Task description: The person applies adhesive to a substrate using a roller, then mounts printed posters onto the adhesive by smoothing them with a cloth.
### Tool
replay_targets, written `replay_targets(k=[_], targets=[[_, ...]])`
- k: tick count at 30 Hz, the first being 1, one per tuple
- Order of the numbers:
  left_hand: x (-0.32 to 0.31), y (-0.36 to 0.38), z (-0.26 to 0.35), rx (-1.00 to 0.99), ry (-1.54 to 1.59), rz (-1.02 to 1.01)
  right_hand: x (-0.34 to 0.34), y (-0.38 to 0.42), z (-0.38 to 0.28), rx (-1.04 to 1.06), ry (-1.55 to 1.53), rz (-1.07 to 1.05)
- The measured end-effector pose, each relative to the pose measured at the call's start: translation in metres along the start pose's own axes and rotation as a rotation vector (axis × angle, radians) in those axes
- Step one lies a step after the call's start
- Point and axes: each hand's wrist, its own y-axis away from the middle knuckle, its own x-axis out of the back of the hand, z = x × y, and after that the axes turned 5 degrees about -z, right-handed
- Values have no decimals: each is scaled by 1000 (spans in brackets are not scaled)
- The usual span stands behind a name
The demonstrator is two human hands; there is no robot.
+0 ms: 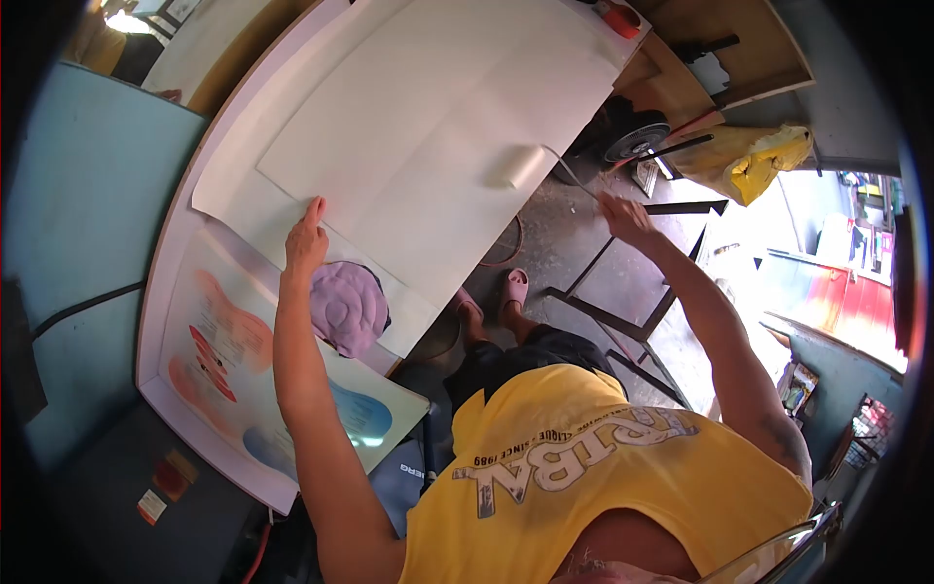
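Observation:
My right hand [628, 218] is closed round the handle of a small paint roller [526, 166], held near the right edge of the table. The roller's white sleeve overlaps a large white sheet [428, 117] spread over the table. My left hand [307, 243] lies with its fingers stretched out, the fingertips right at the sheet's near-left edge. Just beside its wrist, a crumpled purple cloth [348, 308] rests across the sheet's lower border. Below that is a glossy printed sheet [209, 365] with orange and blue shapes.
A roll of red tape [619, 18] sits at the table's far right corner. Beyond the right edge are a black fan [637, 136], a dark metal frame [613, 326] and a yellow bag [764, 165]. A blue wall [107, 185] runs along the left.

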Motion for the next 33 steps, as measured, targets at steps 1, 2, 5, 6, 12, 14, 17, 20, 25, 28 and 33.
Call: replay_targets(k=[1, 2, 5, 6, 12, 14, 17, 20, 25, 28, 33], targets=[[1, 1, 1, -6, -2, -1, 6, 26, 2, -48, -19, -56], [2, 2, 2, -12, -5, -1, 13, 48, 6, -94, -37, -111], [3, 1, 5, -13, -8, -10, 17, 112, 29, -231, -75, -164], [4, 1, 5, -8, -10, -15, 22, 129, 28, -308, -116, -155], [3, -2, -2, -22, -27, -44, 39, 140, 14, -459, -291, 17], [4, -2, -5, -40, -35, -44, 39, 99, 0, -471, -330, 33], [6, -8, -3, -80, -48, -57, 26, 13, -4, -305, -304, 34], [9, -6, -7, -102, -95, -73, 42, -81, -39, -265, -215, -66], [11, -12, -1, -71, -154, -100, 52, -165, -59, -283, -122, -184], [7, -6, 0, -66, -149, -94, 38, -139, -26, -257, -100, -159], [7, -8, -2, -77, -135, -83, 35, 9, 31, -304, -39, -103]])
